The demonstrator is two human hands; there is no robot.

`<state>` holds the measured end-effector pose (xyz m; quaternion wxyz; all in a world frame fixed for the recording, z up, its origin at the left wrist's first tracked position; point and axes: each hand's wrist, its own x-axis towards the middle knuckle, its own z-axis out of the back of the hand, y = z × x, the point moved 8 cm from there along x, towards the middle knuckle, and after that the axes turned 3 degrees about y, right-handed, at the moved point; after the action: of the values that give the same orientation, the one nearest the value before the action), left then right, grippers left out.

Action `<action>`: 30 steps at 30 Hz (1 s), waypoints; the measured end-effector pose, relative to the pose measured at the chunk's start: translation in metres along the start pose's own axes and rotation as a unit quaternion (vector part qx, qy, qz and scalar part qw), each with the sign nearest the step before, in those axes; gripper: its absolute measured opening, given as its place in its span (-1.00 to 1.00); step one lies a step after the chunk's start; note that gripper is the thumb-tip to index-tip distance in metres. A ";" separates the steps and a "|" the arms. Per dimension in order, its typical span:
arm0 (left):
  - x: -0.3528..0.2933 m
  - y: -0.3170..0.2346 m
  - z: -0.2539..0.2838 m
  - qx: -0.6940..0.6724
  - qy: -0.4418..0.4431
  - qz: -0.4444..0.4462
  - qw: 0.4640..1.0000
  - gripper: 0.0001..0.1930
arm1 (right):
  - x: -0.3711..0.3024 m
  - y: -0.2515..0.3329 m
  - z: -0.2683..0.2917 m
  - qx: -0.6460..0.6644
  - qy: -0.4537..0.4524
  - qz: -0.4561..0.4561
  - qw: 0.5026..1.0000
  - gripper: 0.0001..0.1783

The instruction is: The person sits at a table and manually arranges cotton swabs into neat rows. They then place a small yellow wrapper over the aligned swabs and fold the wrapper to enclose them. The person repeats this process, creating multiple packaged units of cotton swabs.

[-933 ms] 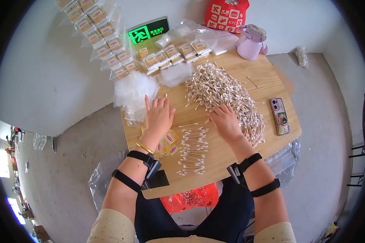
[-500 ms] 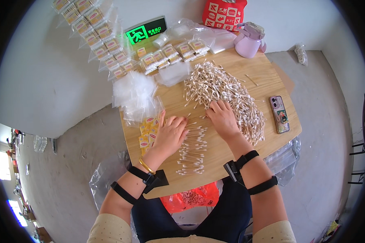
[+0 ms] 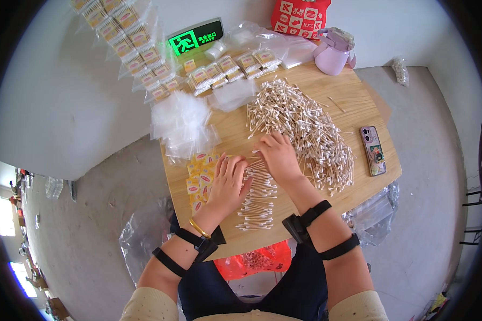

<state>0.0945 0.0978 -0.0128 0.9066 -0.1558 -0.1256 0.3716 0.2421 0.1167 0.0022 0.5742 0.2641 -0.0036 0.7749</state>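
A column of cotton swabs [image 3: 257, 199] lies in the middle of the wooden table, the swabs side by side and roughly crosswise. At its far end my right hand [image 3: 278, 156] is closed in a pinch on a cotton swab [image 3: 256, 152], mostly hidden by the fingers. My left hand [image 3: 229, 182] rests along the column's left side, fingers spread and slightly bent, holding nothing. Beyond my right hand spreads a large loose heap of cotton swabs [image 3: 300, 128]. Yellow-and-white paper cards [image 3: 197, 184] lie partly under and beside my left hand.
Clear plastic bags [image 3: 182, 120] pile at the table's left edge. Filled swab packs [image 3: 219, 72] line the back near a green exit sign [image 3: 195, 38]. A phone [image 3: 373, 151] lies at right; a lilac bottle [image 3: 333, 53] and red bag [image 3: 301, 18] stand behind.
My right hand has moved left, from the heap's edge to the far end of the swab column. My left hand has shifted slightly nearer me. The view has moved a little.
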 end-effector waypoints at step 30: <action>-0.007 0.007 -0.010 0.058 0.011 0.080 0.995 -0.14 | 0.013 -0.023 -0.007 0.046 0.033 -0.012 0.998 -0.92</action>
<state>0.0890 0.0952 -0.0256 0.8827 -0.1167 -0.0813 0.4478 0.2567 0.1379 -0.0054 0.5708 0.2644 0.0545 0.7754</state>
